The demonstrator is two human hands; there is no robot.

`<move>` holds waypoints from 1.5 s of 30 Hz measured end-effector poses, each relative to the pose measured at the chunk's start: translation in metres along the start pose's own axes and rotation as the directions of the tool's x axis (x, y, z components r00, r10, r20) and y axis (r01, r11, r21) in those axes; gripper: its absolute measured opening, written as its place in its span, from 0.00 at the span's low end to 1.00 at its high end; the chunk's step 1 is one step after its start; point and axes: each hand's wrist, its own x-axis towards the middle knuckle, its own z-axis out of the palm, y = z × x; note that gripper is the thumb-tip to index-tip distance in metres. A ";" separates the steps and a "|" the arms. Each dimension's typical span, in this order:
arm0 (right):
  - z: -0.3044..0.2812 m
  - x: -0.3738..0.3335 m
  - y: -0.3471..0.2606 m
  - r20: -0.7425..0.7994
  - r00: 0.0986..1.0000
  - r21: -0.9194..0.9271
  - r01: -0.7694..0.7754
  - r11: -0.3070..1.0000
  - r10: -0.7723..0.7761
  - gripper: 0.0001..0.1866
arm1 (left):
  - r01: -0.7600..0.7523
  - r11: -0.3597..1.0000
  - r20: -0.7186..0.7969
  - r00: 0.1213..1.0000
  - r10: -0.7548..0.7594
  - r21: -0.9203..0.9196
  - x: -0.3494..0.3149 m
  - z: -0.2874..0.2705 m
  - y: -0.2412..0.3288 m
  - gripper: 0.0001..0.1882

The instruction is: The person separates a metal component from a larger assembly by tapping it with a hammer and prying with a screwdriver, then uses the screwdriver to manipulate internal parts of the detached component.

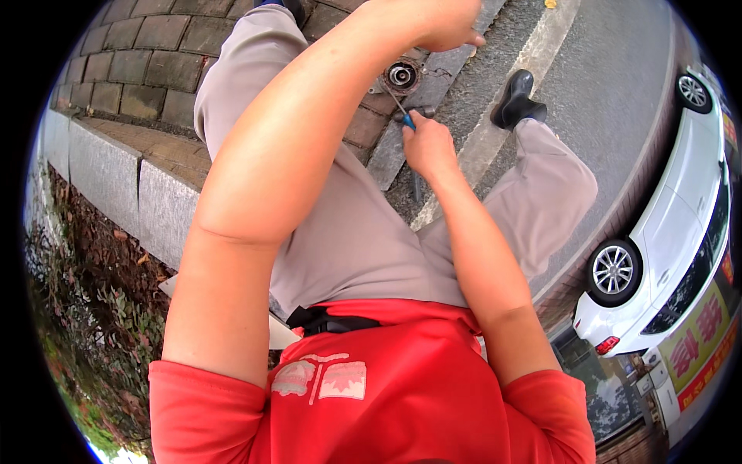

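Note:
My right hand is closed around the blue handle of a screwdriver. Its thin metal shaft slants up and left to the rim of a round metal fitting set in the ground, with a dark ringed opening in its middle. Reaching across from the left, my left hand is above and right of the fitting, near the top edge of the view. Most of its fingers are hidden or cut off, so any hold cannot be made out. A dark tool, perhaps a hammer, lies partly hidden behind my right hand.
Brown paving bricks lie on the left, edged by a grey kerb beside the asphalt road. My black boot rests near a white road line. A white car is at the right. Stone edging borders plants at left.

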 end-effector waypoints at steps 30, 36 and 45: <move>0.046 0.009 -0.004 0.185 0.978 0.031 -0.104 0.994 0.096 0.29 | -0.066 0.998 -0.067 0.996 0.066 -0.007 -0.009 0.005 -0.009 0.20; 0.081 -0.002 0.005 0.531 0.847 0.788 -0.503 -0.354 -0.021 0.29 | -0.042 0.999 -0.014 0.999 0.042 0.023 -0.004 0.012 -0.011 0.20; 0.068 -0.001 0.013 -0.091 0.995 0.412 0.008 0.911 0.033 0.27 | -0.034 0.999 0.009 0.999 0.034 0.037 0.007 0.016 -0.005 0.21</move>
